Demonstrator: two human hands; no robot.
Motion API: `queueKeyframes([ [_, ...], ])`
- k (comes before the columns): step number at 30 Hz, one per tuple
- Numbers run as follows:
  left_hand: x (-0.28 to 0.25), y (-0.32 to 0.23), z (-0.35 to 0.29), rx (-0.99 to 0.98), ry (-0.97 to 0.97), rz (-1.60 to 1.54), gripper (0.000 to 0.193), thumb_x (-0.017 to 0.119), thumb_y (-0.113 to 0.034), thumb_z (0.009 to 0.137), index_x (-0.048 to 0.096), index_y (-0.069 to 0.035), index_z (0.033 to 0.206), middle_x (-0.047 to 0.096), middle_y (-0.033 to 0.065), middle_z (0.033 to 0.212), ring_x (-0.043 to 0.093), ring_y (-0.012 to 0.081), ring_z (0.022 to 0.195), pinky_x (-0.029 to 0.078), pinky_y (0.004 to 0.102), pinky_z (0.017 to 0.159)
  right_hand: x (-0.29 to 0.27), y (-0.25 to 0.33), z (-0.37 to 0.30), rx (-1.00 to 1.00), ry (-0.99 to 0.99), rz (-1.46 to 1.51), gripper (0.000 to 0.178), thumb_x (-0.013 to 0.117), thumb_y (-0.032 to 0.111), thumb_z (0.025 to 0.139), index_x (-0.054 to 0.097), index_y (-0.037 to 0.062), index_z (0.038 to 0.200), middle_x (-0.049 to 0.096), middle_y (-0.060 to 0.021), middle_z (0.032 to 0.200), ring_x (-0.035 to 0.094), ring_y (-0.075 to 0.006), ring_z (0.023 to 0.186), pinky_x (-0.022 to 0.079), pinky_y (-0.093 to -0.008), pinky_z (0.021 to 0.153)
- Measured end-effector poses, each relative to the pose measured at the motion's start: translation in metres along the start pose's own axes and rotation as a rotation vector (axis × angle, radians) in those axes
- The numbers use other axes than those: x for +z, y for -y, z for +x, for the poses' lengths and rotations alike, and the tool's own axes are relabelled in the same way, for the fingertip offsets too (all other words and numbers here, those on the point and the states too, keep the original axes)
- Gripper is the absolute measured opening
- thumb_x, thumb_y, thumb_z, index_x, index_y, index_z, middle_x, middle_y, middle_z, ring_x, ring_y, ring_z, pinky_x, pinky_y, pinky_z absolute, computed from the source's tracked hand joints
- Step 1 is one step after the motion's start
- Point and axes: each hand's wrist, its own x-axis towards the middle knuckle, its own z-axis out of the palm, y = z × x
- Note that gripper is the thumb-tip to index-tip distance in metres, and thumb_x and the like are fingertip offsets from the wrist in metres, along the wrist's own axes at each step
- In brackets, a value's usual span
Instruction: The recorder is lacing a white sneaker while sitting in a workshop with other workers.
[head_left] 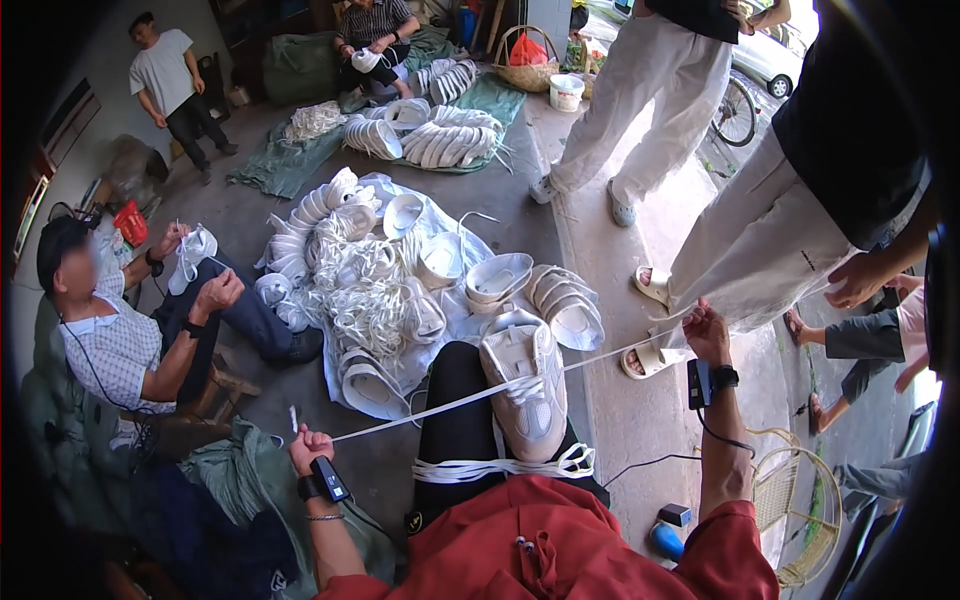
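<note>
A white and beige sneaker (523, 385) rests on my thighs, sole down, toe toward me. A flat white shoelace (430, 412) runs through its front eyelets and stretches out taut to both sides. My left hand (311, 450) is closed around the lace at the lower left, with its tip sticking up above the fist. At the right, higher up, my right hand (707, 333) pinches the other end. Across my lap, just behind the shoe's toe, lies a loose bundle of white laces (450, 469).
Ahead, a white sheet (470, 240) carries a heap of laces (365, 290) and stacked shoe uppers (565, 305). A seated co-worker (130, 330) laces an upper at the left. Standing people (740, 230) are close on my right, near a wicker chair (795, 500).
</note>
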Motion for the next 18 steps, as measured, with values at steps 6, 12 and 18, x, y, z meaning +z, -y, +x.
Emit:
queueKeyframes([
  [6, 0.072, -0.014, -0.051, 0.093, 0.264, 0.071, 0.021, 0.038, -0.023, 0.096, 0.054, -0.01, 0.089, 0.051, 0.0022, 0.071, 0.05, 0.0198, 0.069, 0.044, 0.034, 0.067, 0.042, 0.014, -0.025, -0.059, 0.193, -0.014, 0.014, 0.041, 0.006, 0.09, 0.052, 0.0024, 0.099, 0.053, -0.0029, 0.074, 0.053, -0.0141, 0.066, 0.047, -0.0261, 0.064],
  [12, 0.099, -0.052, -0.077, 0.325, 0.315, 0.071, 0.021, 0.04, -0.021, 0.095, 0.053, -0.007, 0.087, 0.054, 0.0036, 0.078, 0.053, 0.0209, 0.077, 0.045, 0.0341, 0.074, 0.096, 0.06, -0.059, -0.228, 0.457, -0.093, 0.017, 0.044, 0.003, 0.089, 0.05, -0.0009, 0.105, 0.057, -0.0059, 0.086, 0.057, -0.0154, 0.08, 0.051, -0.0244, 0.07],
  [18, 0.011, -0.108, -0.019, 0.18, 0.318, -0.003, 0.021, 0.042, -0.019, 0.092, 0.047, -0.009, 0.075, 0.044, 0.002, 0.063, 0.042, 0.0164, 0.055, 0.037, 0.0307, 0.052, 0.052, 0.089, -0.06, -0.264, 0.356, -0.034, 0.017, 0.043, 0.005, 0.091, 0.054, 0.0007, 0.103, 0.059, -0.0054, 0.088, 0.057, -0.0134, 0.078, 0.05, -0.0216, 0.065],
])
